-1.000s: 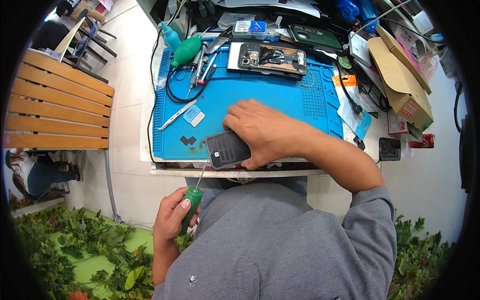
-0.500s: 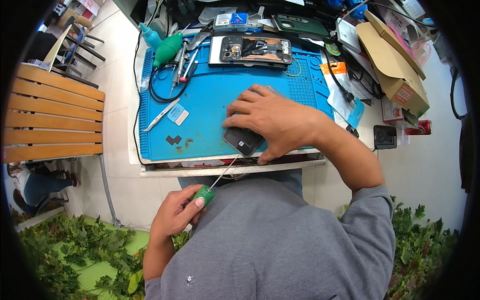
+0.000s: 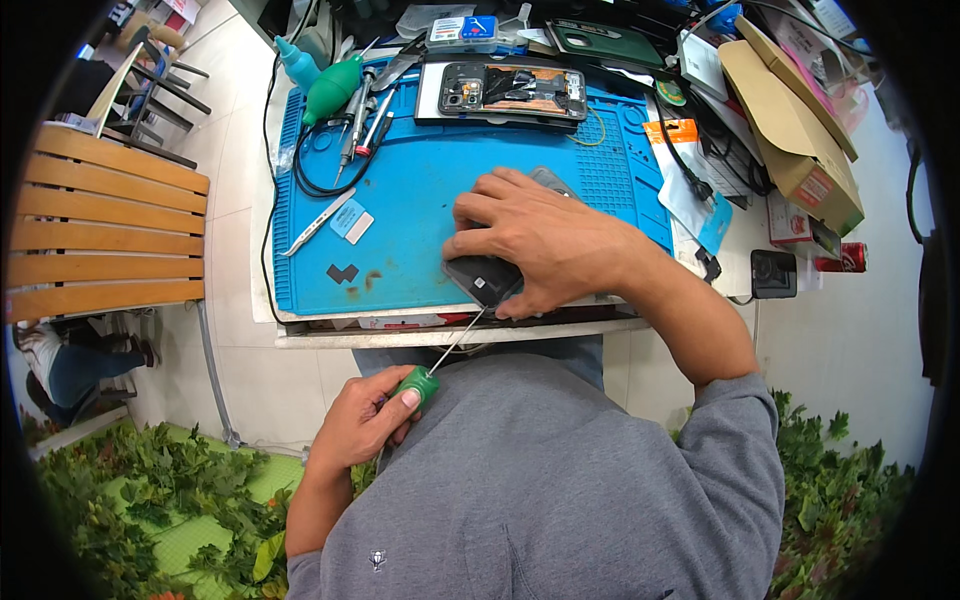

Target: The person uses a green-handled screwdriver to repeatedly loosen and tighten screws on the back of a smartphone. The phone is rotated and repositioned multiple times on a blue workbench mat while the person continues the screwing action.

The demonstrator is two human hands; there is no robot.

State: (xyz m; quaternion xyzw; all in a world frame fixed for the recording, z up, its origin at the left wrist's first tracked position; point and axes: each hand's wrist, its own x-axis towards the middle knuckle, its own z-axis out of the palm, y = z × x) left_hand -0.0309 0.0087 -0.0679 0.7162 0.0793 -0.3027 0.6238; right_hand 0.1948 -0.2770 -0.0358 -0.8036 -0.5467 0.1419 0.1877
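Note:
My left hand (image 3: 358,418) is closed around the green handle of a screwdriver (image 3: 417,386), low in front of the table edge. Its thin metal shaft slants up to the lower edge of a dark phone (image 3: 480,279), where the tip meets the phone near my right thumb. My right hand (image 3: 535,240) grips that phone by its sides over the front of the blue mat (image 3: 400,220). Palm and fingers cover the phone's middle; its far end shows beyond the knuckles. What the tip touches exactly is too small to make out.
An opened phone (image 3: 512,92) lies on a box at the back. White tweezers (image 3: 318,222), a small blue-and-white packet (image 3: 352,221) and dark pieces (image 3: 342,273) rest on the mat's left. A green air blower (image 3: 332,90) stands far left; cardboard boxes (image 3: 790,130) crowd the right.
The phone has tilted slightly, and my right thumb has shifted left toward its lower edge. The screwdriver and my left hand have moved a little right and up.

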